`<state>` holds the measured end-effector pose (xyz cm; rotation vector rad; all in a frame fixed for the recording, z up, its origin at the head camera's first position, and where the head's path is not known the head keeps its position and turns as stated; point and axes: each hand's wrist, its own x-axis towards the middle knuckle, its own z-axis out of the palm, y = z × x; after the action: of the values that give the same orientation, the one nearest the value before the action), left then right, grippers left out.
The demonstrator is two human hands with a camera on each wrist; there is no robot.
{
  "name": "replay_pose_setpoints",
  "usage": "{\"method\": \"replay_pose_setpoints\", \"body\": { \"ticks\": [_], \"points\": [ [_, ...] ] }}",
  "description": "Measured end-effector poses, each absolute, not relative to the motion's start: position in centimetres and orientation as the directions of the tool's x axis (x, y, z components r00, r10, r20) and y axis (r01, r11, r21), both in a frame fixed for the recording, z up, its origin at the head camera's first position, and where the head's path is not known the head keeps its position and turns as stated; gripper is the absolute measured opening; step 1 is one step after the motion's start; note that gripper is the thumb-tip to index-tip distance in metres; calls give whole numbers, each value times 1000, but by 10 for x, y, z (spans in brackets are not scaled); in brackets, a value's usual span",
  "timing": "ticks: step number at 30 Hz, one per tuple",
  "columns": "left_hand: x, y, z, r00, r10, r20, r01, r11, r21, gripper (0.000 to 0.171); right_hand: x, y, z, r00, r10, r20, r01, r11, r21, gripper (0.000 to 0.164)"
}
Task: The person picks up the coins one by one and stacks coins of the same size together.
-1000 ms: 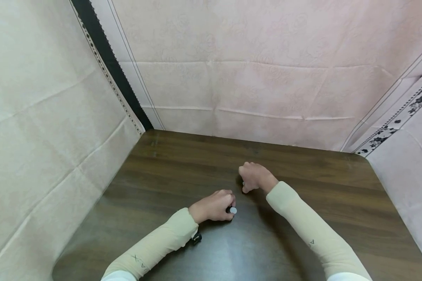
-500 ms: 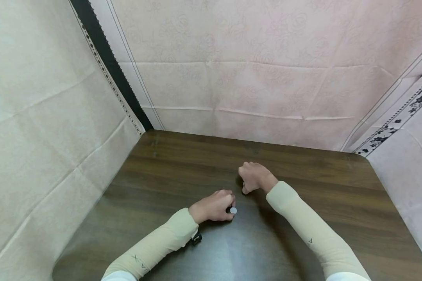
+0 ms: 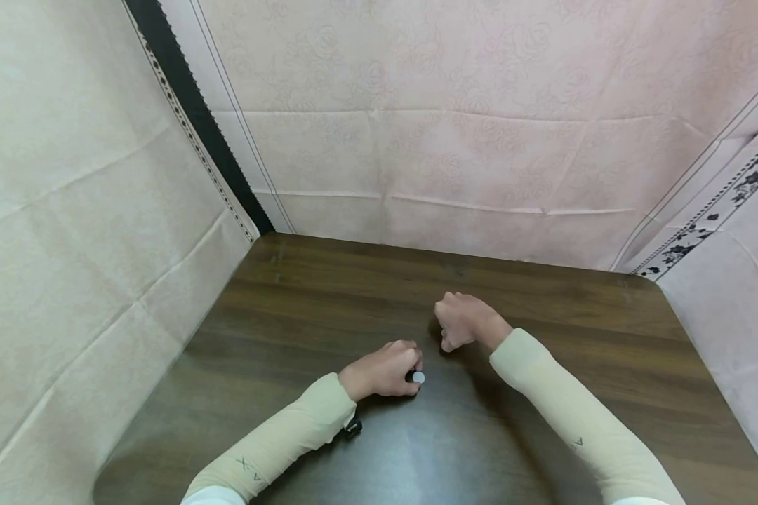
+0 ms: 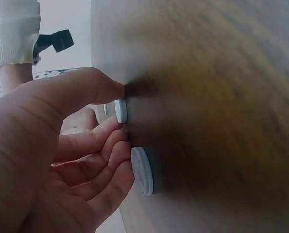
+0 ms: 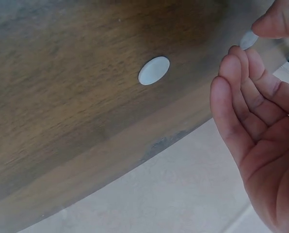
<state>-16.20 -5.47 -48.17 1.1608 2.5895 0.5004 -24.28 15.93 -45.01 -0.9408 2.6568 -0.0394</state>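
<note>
In the head view my left hand is low over the table, thumb and forefinger pinching the rim of a small white disc. The left wrist view shows that pinched disc and a second, rimmed disc on the wood against the other fingertips. Farther up and to the right, my right hand bends down to the wood. Its wrist view shows a white disc between thumb and forefinger. Another flat white disc lies on the table beside those fingers, hidden from the head view.
The brown wooden table has rounded corners. Pale patterned cloth hangs along its back and both sides. A small black device sits under the left cuff. Beyond the left thumb a thin white edge shows.
My right hand has shifted slightly right and a little toward me. The left hand keeps its place and its pinch on the disc.
</note>
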Motion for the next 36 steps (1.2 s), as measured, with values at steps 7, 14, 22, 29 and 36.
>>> {"method": "replay_pose_setpoints", "body": {
  "ticks": [7, 14, 22, 29, 36],
  "points": [
    [-163, -55, -484, -645, 759, -90, 673, 620, 404, 12, -229, 163, -446, -704, -648, -291, -631, 759, -163, 52],
    [-162, -55, -483, -643, 761, -87, 674, 616, 407, 12, -211, 168, -445, -681, -670, -295, -645, 740, -191, 53],
    [-162, -55, -484, -646, 760, -70, 680, 615, 399, 13, -193, 170, -447, -669, -690, -277, -652, 723, -228, 52],
    [-161, -55, -484, -646, 760, -73, 677, 615, 404, 14, -180, 171, -452, -661, -699, -273, -657, 715, -240, 49],
    [-161, -55, -484, -650, 756, -75, 677, 621, 395, 14, -170, 169, -458, -651, -715, -256, -677, 699, -230, 50]
  ]
}}
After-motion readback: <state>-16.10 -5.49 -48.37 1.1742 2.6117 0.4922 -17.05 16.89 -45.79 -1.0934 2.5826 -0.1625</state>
